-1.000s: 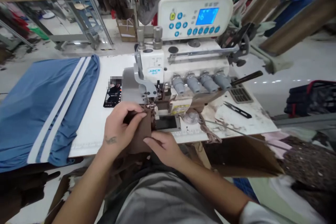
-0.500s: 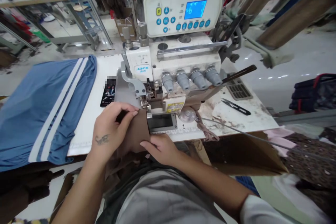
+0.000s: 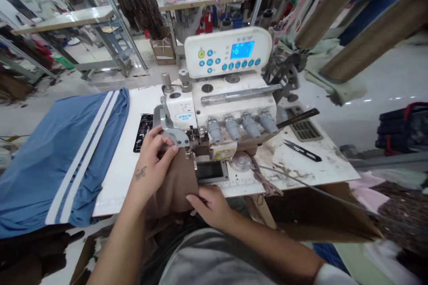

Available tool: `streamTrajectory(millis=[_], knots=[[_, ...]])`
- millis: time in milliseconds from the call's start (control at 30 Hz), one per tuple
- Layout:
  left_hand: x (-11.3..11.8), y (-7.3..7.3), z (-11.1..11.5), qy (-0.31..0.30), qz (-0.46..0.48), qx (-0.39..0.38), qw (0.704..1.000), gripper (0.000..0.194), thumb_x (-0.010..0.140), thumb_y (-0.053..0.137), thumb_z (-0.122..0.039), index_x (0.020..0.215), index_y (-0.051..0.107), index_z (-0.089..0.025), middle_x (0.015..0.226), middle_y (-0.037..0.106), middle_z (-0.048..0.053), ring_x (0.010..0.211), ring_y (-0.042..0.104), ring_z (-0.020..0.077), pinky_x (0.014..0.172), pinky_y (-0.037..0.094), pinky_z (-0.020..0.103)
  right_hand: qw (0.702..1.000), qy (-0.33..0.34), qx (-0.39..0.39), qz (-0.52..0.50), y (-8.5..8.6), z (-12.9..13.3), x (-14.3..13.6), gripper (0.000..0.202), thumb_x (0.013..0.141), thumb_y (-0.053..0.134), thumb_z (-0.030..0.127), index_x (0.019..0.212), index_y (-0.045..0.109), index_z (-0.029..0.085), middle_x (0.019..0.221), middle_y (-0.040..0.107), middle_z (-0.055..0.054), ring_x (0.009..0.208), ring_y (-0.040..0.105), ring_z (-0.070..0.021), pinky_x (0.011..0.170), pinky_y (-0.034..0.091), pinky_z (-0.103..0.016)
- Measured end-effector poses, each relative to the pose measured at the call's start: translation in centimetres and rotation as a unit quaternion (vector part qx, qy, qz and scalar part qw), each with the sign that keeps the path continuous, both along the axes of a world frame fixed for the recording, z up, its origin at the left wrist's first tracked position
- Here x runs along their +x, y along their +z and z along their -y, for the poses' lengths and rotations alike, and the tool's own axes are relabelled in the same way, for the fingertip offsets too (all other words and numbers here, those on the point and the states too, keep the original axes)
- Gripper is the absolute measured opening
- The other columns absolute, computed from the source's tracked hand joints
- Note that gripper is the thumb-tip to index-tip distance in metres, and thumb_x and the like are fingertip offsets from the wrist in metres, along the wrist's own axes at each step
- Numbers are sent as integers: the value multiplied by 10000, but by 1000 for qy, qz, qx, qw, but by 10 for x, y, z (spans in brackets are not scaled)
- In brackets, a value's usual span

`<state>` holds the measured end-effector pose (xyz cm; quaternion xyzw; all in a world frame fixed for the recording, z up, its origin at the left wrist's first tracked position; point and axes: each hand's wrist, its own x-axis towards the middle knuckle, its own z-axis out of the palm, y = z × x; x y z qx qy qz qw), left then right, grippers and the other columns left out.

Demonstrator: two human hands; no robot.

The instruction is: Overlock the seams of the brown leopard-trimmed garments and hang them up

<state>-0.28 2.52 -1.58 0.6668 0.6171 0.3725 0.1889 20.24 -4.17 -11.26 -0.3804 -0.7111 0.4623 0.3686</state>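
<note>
Brown fabric [image 3: 179, 182] lies at the front of a white sewing machine [image 3: 234, 93], its upper edge at the presser foot, and hangs down over the table's front edge. My left hand [image 3: 154, 162] pinches the fabric's upper left part with thumb and fingers, close beside the machine's grey guard. Lower down, my right hand [image 3: 210, 205] grips the right edge of the same fabric, with the thumb on top and the other fingers partly hidden. The machine's blue display is lit.
Folded blue fabric with white stripes [image 3: 80, 142] covers the table's left side. A phone [image 3: 143, 133] lies beside the machine. Black thread snips [image 3: 302, 150] rest on the table [image 3: 324, 164] at the right. An open cardboard box [image 3: 321, 209] stands below.
The whole view has shifted, so machine and table appear lower. My left hand's fingers have spread slightly toward the grey guard. Both hands still hold the brown fabric.
</note>
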Motion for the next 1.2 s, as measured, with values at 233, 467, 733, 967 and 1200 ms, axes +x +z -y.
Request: streamTrajectory(millis=[233, 467, 733, 967, 1200], knots=[[-12, 8, -34, 29, 63, 47, 996, 115, 981, 618, -318, 926, 663, -227, 1376, 651, 90, 1364, 573, 252, 1202, 407, 456, 998, 7, 65, 13, 1, -2, -4, 639, 1118, 394, 566, 595, 464, 205, 511, 465, 23, 490, 431, -117, 533, 304, -262], [-38, -30, 70, 142, 103, 58, 983, 300, 1070, 487, -432, 1227, 666, -250, 1342, 676, 110, 1295, 621, 254, 1127, 498, 445, 992, 51, 102, 46, -7, -1, -2, 614, 1128, 422, 503, 606, 537, 200, 536, 558, -5, 506, 499, -128, 553, 335, -273], [-66, -50, 185, 175, 327, -260, 892, 645, 789, 811, -638, 1288, 742, -235, 1317, 755, 118, 1289, 668, 396, 1088, 571, 512, 992, 38, 123, 16, -1, -2, -1, 644, 1124, 438, 515, 564, 484, 202, 495, 491, 18, 470, 434, -110, 521, 290, -277], [-103, -45, 204, 238, 210, -323, 891, 715, 442, 1004, -521, 1057, 807, -217, 1115, 817, 80, 1188, 711, 396, 936, 625, 344, 996, 27, 81, 11, 7, 0, -4, 667, 1076, 510, 598, 540, 466, 204, 495, 460, 28, 487, 421, -103, 505, 286, -259], [-77, -32, 203, 262, 309, -272, 873, 772, 719, 889, -582, 1366, 631, -250, 1136, 800, 59, 1061, 755, 299, 876, 634, 326, 999, 0, 40, -11, 9, 7, -4, 673, 1049, 542, 618, 537, 400, 205, 492, 380, 51, 491, 368, -91, 499, 255, -251]])
